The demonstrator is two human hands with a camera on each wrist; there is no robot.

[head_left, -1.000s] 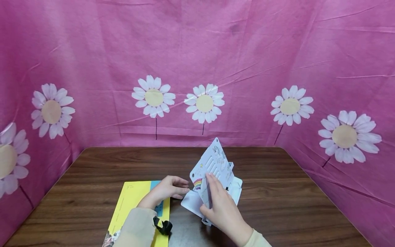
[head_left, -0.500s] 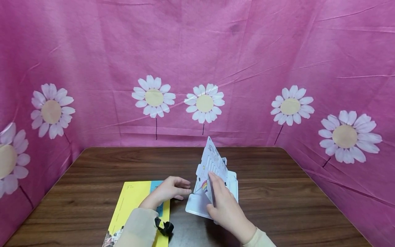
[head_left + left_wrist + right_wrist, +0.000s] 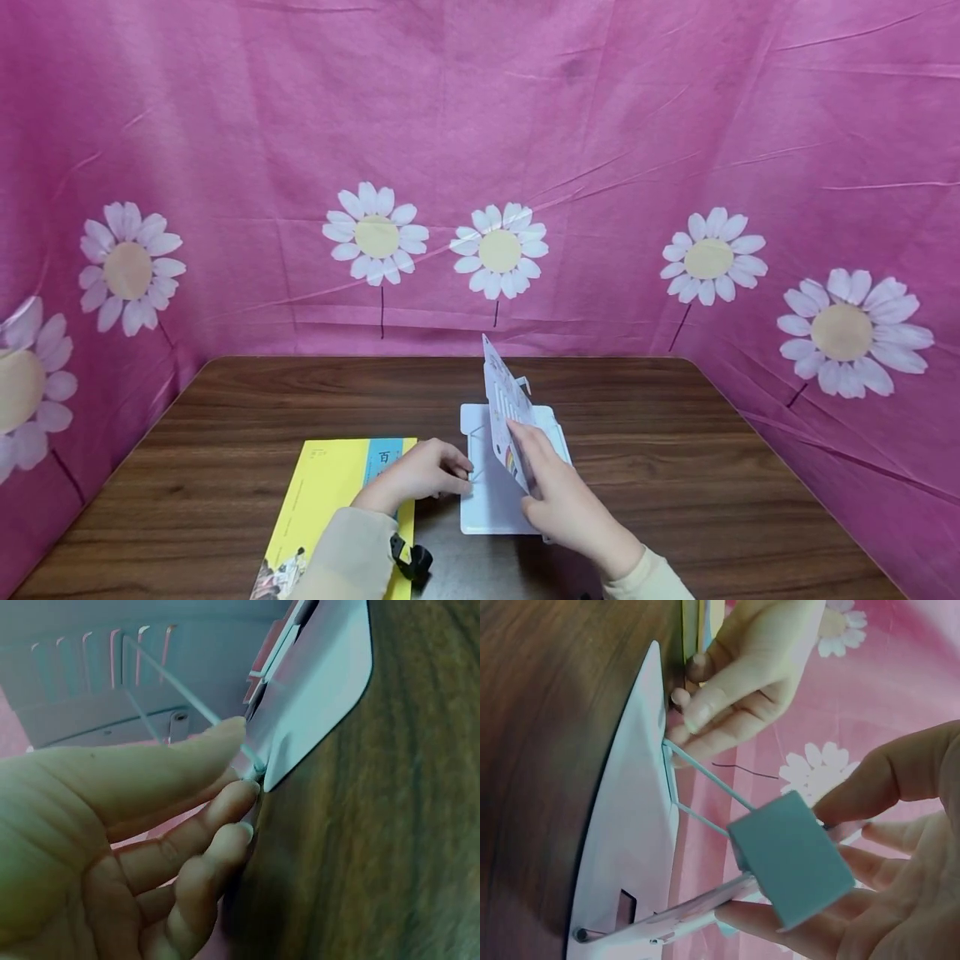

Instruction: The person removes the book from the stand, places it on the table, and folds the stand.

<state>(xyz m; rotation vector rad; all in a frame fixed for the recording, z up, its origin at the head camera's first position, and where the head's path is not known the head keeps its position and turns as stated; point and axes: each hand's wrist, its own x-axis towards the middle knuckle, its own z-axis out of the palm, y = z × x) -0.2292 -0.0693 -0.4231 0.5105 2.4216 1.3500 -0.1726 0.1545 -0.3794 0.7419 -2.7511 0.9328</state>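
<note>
A white book stand stands on the table with its slotted back panel (image 3: 501,400) raised above a flat base (image 3: 491,512). Unicorn and rainbow prints decorate the panel. My right hand (image 3: 562,504) grips the panel's near part, and in the right wrist view a plain pale rectangular flap (image 3: 791,859) lies by its fingers. At the base's left edge, my left hand (image 3: 420,473) pinches the low end of the thin wire support (image 3: 176,682) between thumb and fingers. That wire slants up towards the panel's slots, its upper end partly hidden by the flap in the right wrist view.
A yellow book (image 3: 330,475) with a blue strip lies under my left forearm, left of the stand. Around my left wrist is a black strap (image 3: 411,560). Behind the brown wooden table (image 3: 712,500) hangs a pink cloth (image 3: 600,167) with daisies.
The stand has turned so that its panel is seen nearly edge-on and its base squarer to me. My right hand has shifted slightly right, still holding the panel; my left hand moved slightly right.
</note>
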